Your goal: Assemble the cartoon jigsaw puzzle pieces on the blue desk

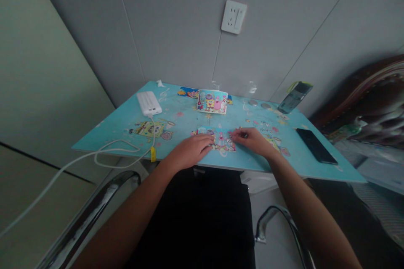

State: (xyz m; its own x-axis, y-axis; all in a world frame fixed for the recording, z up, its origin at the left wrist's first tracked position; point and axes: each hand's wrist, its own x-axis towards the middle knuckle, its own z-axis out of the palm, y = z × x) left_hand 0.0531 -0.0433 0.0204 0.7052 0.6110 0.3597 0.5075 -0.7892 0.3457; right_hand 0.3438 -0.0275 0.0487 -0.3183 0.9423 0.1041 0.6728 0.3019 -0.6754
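A small, colourful cartoon picture [221,141] that looks like a jigsaw puzzle lies flat near the table's front edge, between my hands. My left hand [194,148] rests over its left part, fingers stretched out and lying flat, covering some of it. At its right edge is my right hand [251,139], thumb and fingertips drawn together in a pinch. Whatever those fingertips hold is too small to make out. Behind the puzzle, a card [212,101] with a similar cartoon print is propped up, tilted back.
A white power bank [149,103] with a white cable [116,150] sits at the left. On the right lies a black phone [316,146]; a dark bottle [295,97] is behind it. The light-blue table [176,128] has cartoon prints and meets the wall below a socket [234,17].
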